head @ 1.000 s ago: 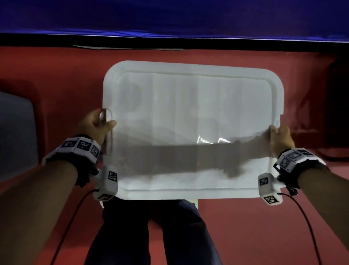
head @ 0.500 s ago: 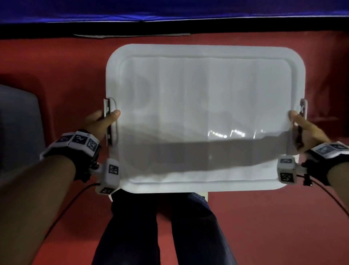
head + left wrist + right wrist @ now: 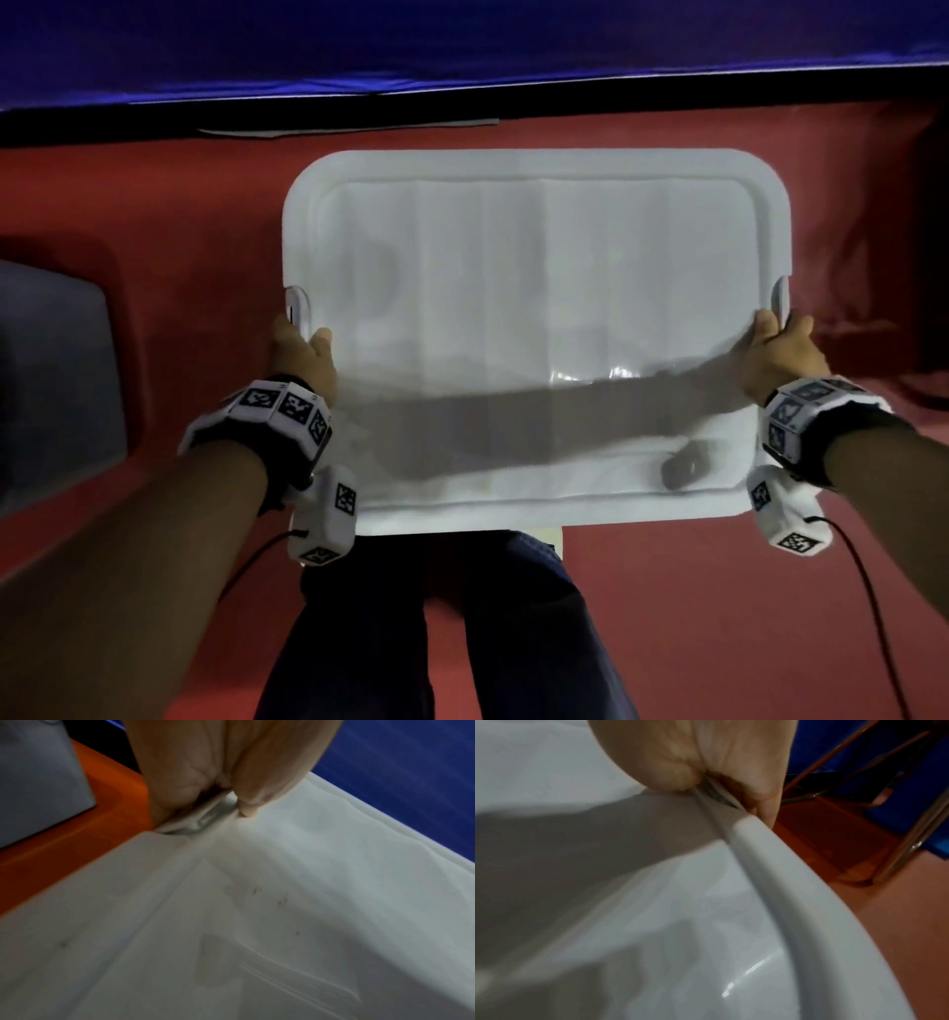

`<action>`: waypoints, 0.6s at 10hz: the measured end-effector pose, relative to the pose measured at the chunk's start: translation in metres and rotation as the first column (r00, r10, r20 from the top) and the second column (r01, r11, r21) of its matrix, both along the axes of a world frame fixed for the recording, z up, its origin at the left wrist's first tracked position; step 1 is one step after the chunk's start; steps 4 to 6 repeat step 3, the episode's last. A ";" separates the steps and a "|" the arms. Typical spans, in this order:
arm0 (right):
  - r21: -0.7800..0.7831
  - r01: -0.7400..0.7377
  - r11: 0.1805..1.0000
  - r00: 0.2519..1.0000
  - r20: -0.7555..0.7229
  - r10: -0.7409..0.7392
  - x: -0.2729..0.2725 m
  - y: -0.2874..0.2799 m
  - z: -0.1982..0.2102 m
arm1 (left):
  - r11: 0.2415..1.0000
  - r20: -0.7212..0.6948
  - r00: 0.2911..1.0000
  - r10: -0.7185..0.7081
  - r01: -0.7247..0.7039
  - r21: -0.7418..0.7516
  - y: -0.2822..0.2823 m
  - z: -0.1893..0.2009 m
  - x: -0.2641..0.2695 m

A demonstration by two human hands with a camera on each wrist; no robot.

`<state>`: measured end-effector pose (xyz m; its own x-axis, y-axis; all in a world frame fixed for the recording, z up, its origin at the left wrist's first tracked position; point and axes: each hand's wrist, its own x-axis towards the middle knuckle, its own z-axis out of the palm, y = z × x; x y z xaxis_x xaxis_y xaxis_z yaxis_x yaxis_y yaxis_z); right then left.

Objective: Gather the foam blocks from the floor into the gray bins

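Left hand (image 3: 302, 354): fingers clamped on the left latch (image 3: 297, 307) of the lid (image 3: 534, 288), thumb on top.
Right hand (image 3: 780, 354): fingers clamped on the right edge of the lid, just below the right latch (image 3: 780, 294).
Lid: white, held level above the red floor (image 3: 154, 205).
Gray bin (image 3: 51, 370): left of the lid, well apart.
Foam blocks: none were in view.
Advice: even grip on both sides would keep the lid level.

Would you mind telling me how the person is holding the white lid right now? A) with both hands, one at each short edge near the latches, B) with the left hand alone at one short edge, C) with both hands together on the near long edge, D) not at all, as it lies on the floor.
A: the left hand and the right hand each grip an opposite short edge of the white lid, just below the latches.
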<state>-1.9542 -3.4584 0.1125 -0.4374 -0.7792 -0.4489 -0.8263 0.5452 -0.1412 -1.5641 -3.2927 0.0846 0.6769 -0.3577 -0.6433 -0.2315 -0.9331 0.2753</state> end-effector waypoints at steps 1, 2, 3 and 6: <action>0.008 0.038 0.999 0.998 -0.047 -0.038 0.004 -0.003 0.002 | 0.997 -0.024 0.998 -0.056 0.057 0.047 0.000 0.012 0.001; -0.042 0.105 0.994 0.993 0.059 -0.102 0.021 -0.004 0.015 | 0.998 -0.043 0.997 -0.063 0.062 -0.014 0.004 0.022 0.008; 0.102 0.019 0.995 1.000 -0.008 -0.018 0.035 0.010 0.048 | 0.982 -0.045 0.991 -0.125 0.118 -0.145 0.012 0.040 0.005; 0.102 0.019 0.995 1.000 -0.008 -0.018 0.035 0.010 0.048 | 0.982 -0.045 0.991 -0.125 0.118 -0.145 0.012 0.040 0.005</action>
